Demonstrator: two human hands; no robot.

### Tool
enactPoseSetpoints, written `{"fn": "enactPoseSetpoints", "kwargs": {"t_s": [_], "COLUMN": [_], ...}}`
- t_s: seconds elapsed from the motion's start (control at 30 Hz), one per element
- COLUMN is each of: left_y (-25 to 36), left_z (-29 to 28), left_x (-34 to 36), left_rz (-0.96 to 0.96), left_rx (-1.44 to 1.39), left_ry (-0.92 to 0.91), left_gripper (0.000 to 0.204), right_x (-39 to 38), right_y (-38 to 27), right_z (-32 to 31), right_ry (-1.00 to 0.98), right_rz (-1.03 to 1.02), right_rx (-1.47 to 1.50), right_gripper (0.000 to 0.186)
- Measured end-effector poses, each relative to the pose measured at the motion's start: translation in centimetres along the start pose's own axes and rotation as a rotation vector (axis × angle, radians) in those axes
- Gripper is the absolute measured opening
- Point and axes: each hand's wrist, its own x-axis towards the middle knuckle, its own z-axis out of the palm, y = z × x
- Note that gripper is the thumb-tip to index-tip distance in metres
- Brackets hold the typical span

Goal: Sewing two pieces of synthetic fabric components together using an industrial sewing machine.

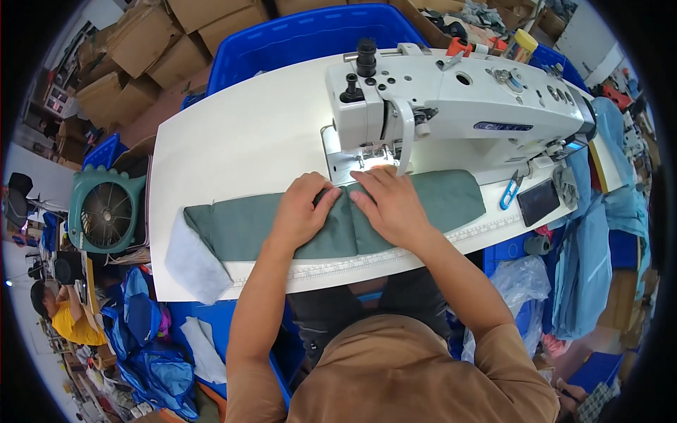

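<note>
A long dark green fabric piece (247, 227) lies across the white sewing table, with a seam or fold line running down near its middle. At its left end a pale, fuzzy white layer (196, 255) is turned out and hangs over the table's front edge. My left hand (305, 210) is closed at the fabric's far edge, fingers curled and thumb drawn in. Just right of the seam, my right hand (389, 208) grips the same edge, its thumb on top and fingertips reaching toward the needle area. The sewing machine's (437, 99) lit needle plate (343, 166) is directly beyond my fingers.
Blue thread snips (510, 192) and a dark phone-like slab (538, 203) lie to the right. A ruler strip (338, 266) runs along the front edge. Behind stands a blue bin (303, 35); at left, a green fan (107, 211). A person in yellow (74, 319) sits farther left.
</note>
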Motion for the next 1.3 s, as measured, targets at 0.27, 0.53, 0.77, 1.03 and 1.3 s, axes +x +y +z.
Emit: {"fn": "enactPoseSetpoints", "kwargs": {"t_s": [0.27, 0.53, 0.77, 1.03, 1.3], "left_y": [-0.4, 2.3, -0.6, -1.3, -0.9], "left_z": [-0.6, -1.5, -2.2, 0.0, -0.5], "left_x": [0.2, 4.0, 3.5, 4.2, 3.4], "left_rz": [0.029, -0.208, -0.438, -0.388, -0.378], "left_rx": [-0.053, -0.329, -0.398, -0.637, -0.698], "left_ry": [-0.018, -0.374, -0.48, -0.489, -0.442], "left_gripper": [0.018, 0.029, 0.025, 0.014, 0.017], "right_x": [-0.3, -0.4, -0.2, -1.0, -0.7], "right_y": [2.3, 2.0, 1.8, 1.9, 1.7], "right_z": [0.5, -0.5, 1.5, -0.7, -0.7], "right_ry": [0.036, 0.09, 0.235, 0.258, 0.164], "right_rz": [0.062, 0.001, -0.146, -0.106, -0.09], "right_rx": [0.124, 0.151, 0.157, 0.136, 0.141], "right_gripper": [0.01, 0.006, 0.013, 0.015, 0.012]}}
